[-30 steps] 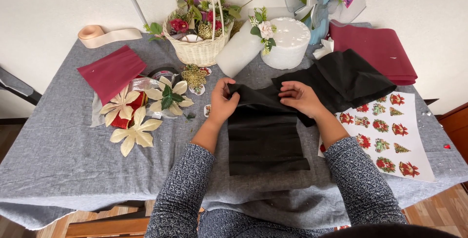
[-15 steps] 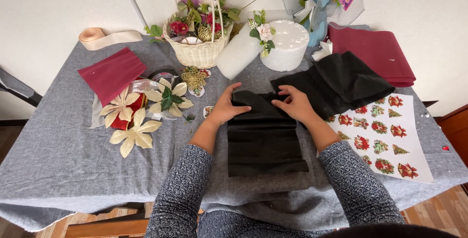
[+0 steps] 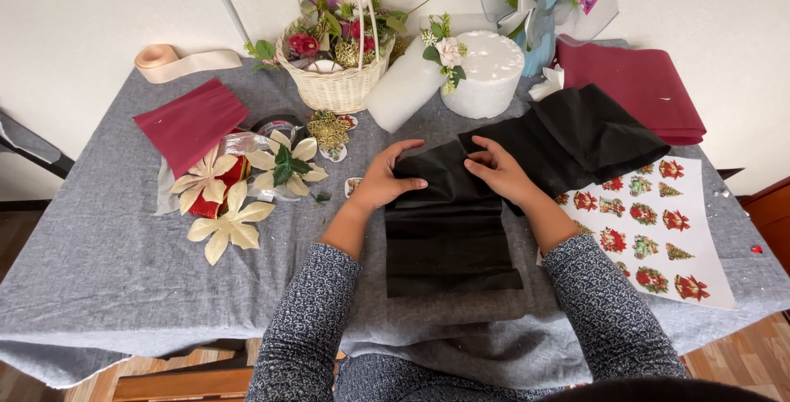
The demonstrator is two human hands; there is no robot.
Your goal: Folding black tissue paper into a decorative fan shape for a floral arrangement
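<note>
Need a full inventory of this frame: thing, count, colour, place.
black crepe paper: 1, black, table centre, running up to the right
dark red folded paper: 1, left of basket
dark red paper stack: 1, far right
wicker flower basket: 1, cream, back centre
foam cake round: 1, white, right of basket
foam cylinder: 1, white, lying beside the round
paper poinsettias: several, cream and gold, left
sticker sheet: 1, white with red motifs, right
ribbon roll: 1, peach, back left
tablecloth: 1, grey
left hand: on black paper
right hand: on black paper
</note>
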